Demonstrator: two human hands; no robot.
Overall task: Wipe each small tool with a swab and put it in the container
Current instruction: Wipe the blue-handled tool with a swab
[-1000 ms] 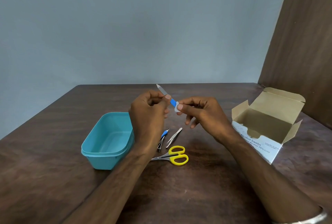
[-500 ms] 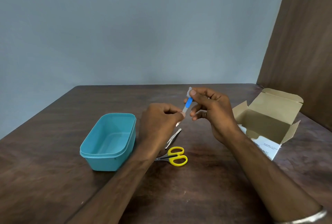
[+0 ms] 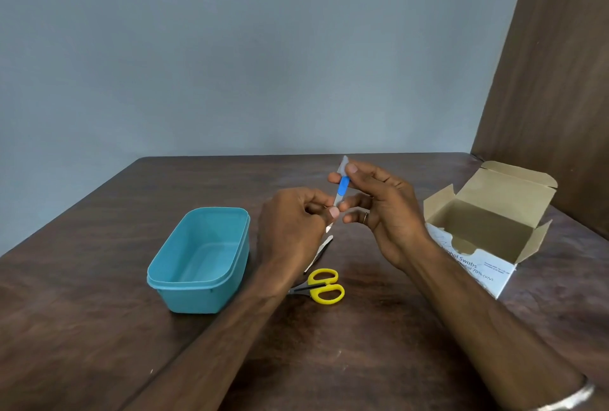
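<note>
Two bare forearms reach across a dark wooden table (image 3: 379,361) toward a small job in mid-air. Nearest the person lie yellow-handled scissors (image 3: 321,285) and, just beyond, a pair of steel tweezers (image 3: 321,250) partly hidden by the left wrist, both apparently waiting their turn to be cleaned. To the left stands an open teal container (image 3: 197,259), near enough for a short drop; nothing shows inside it. At right an open cardboard swab box (image 3: 487,229) sits with flaps up, handy for a fresh wipe.

Above the tweezers, the left hand (image 3: 293,229) is curled, its thumb and fingers pinching the lower metal end of a blue-handled nail file (image 3: 341,191), held nearly upright. The right hand (image 3: 379,209), fingers bent, pinches the file's upper end, where a pale scrap, probably the swab (image 3: 343,162), is pressed against it. One hand seems to steady while the other wipes. Wiping looks under way on this first tool.
</note>
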